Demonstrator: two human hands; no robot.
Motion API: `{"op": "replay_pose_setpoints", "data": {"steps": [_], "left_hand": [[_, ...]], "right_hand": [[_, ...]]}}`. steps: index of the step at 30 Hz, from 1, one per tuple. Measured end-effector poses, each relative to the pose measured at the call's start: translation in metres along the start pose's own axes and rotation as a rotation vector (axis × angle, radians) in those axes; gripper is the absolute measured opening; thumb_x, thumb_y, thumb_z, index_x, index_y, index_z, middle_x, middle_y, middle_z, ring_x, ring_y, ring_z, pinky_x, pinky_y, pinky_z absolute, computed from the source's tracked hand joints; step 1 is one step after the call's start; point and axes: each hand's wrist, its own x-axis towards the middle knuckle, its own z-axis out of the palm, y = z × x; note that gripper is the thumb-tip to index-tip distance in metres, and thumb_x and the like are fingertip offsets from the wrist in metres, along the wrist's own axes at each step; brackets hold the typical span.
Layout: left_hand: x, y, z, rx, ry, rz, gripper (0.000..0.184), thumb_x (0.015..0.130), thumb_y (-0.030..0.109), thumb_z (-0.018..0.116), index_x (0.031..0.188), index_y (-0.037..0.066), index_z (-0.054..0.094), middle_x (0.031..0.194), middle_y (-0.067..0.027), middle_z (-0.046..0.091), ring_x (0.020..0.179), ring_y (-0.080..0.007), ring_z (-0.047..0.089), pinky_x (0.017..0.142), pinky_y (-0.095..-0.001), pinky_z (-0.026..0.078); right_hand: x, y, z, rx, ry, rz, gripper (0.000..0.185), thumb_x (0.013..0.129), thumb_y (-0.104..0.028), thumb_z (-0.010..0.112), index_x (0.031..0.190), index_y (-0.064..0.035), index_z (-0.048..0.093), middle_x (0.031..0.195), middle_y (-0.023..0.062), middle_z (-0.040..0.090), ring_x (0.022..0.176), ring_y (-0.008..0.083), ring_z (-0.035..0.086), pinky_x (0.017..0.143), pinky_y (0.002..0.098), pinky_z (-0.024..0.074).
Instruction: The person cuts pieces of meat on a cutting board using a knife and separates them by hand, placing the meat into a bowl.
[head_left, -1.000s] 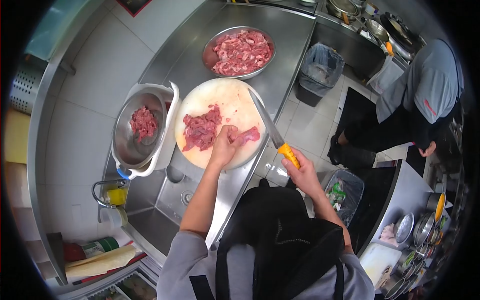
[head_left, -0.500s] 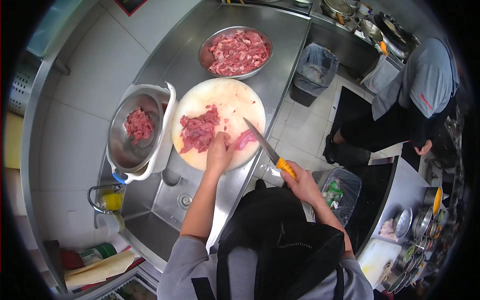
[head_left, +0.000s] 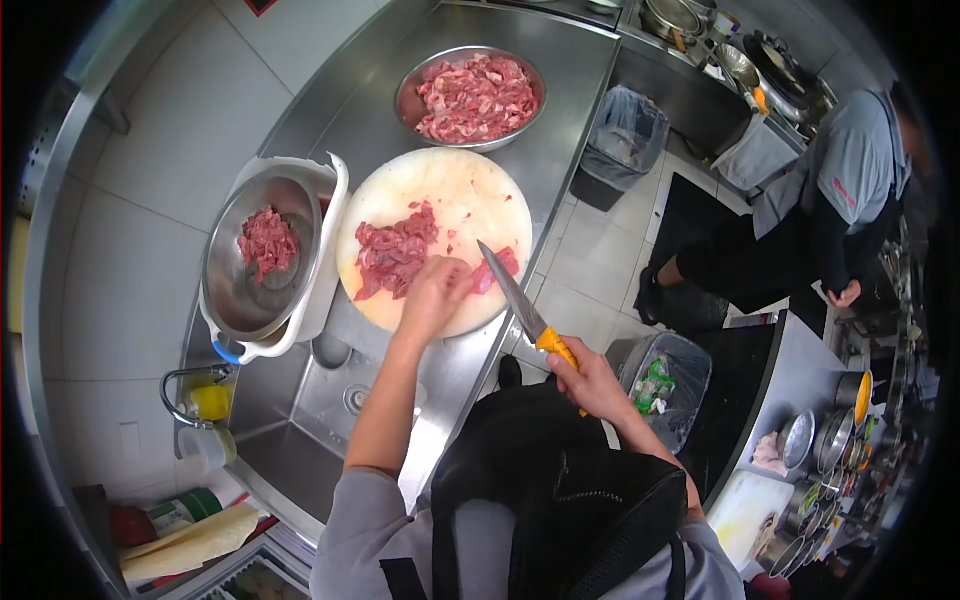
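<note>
A knife (head_left: 512,290) with a yellow handle is gripped in my right hand (head_left: 592,384), its blade angled up and left over the edge of the round white cutting board (head_left: 480,185). My left hand (head_left: 436,296) is on the board with bent fingers closed at the near edge of a flat piece of raw meat (head_left: 497,268); the fingertips are partly hidden. The blade lies over or just beside this piece; I cannot tell whether it touches. Left of my fingers is a pile of cut raw meat (head_left: 393,255), with small scraps scattered on the board.
A metal bowl of meat (head_left: 478,98) stands beyond the board. On the left, another metal bowl (head_left: 228,285) with some meat rests in a white basin (head_left: 333,215). Nearer is a sink (head_left: 330,400). Bins (head_left: 620,150) and a co-worker (head_left: 800,215) are to the right.
My left hand has shifted slightly, and its fingers are more curled. The knife and my right hand have moved a little left and down. The view has shifted slightly too.
</note>
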Motion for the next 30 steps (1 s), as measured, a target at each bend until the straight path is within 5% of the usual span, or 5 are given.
{"op": "replay_pose_setpoints", "data": {"steps": [3, 13, 18, 23, 30], "left_hand": [[-0.012, -0.004, 0.015, 0.054, -0.068, 0.108, 0.012, 0.094, 0.007, 0.082, 0.102, 0.001, 0.075, 0.099, -0.0158, 0.074, 0.088, -0.0335, 0.075, 0.078, -0.0432, 0.06], [0.001, -0.01, -0.002, -0.134, -0.103, -0.13, 0.012, 0.095, 0.009, 0.082, 0.104, 0.003, 0.076, 0.099, -0.0147, 0.072, 0.085, -0.0328, 0.073, 0.077, -0.0425, 0.059], [0.011, -0.01, -0.003, 0.074, -0.158, 0.24, 0.011, 0.096, 0.013, 0.081, 0.104, 0.007, 0.078, 0.102, -0.0088, 0.07, 0.1, -0.0326, 0.067, 0.088, -0.0443, 0.056], [0.01, -0.019, 0.006, 0.075, -0.218, 0.24, 0.013, 0.096, 0.015, 0.082, 0.105, 0.007, 0.078, 0.104, -0.007, 0.07, 0.102, -0.0323, 0.064, 0.09, -0.0435, 0.054], [0.005, -0.021, 0.011, 0.084, -0.167, 0.237, 0.01, 0.097, 0.015, 0.081, 0.103, 0.007, 0.077, 0.103, -0.0081, 0.068, 0.097, -0.0334, 0.067, 0.084, -0.0471, 0.056]], "right_hand": [[-0.002, -0.002, 0.001, 0.045, -0.032, 0.072, 0.041, 0.116, -0.034, 0.063, 0.147, -0.0077, 0.063, 0.073, -0.0011, 0.061, 0.056, 0.0075, 0.055, 0.053, 0.0273, 0.0449], [-0.023, -0.027, 0.005, -0.167, 0.049, 0.042, 0.048, 0.115, -0.038, 0.062, 0.148, -0.0038, 0.061, 0.077, 0.0137, 0.073, 0.074, 0.029, 0.077, 0.073, 0.0431, 0.0592], [-0.023, -0.017, 0.013, -0.167, 0.019, 0.063, 0.049, 0.115, -0.039, 0.061, 0.148, -0.0034, 0.059, 0.079, 0.0153, 0.073, 0.076, 0.0299, 0.078, 0.074, 0.0438, 0.0593], [-0.027, -0.016, 0.012, -0.233, 0.03, 0.012, 0.046, 0.116, -0.038, 0.059, 0.146, -0.0024, 0.058, 0.087, 0.0267, 0.075, 0.088, 0.0499, 0.077, 0.08, 0.0537, 0.0585], [0.027, -0.013, 0.027, -0.234, 0.018, -0.027, 0.046, 0.116, -0.037, 0.058, 0.145, -0.0014, 0.056, 0.093, 0.0332, 0.074, 0.093, 0.0577, 0.071, 0.082, 0.0606, 0.0554]]}}
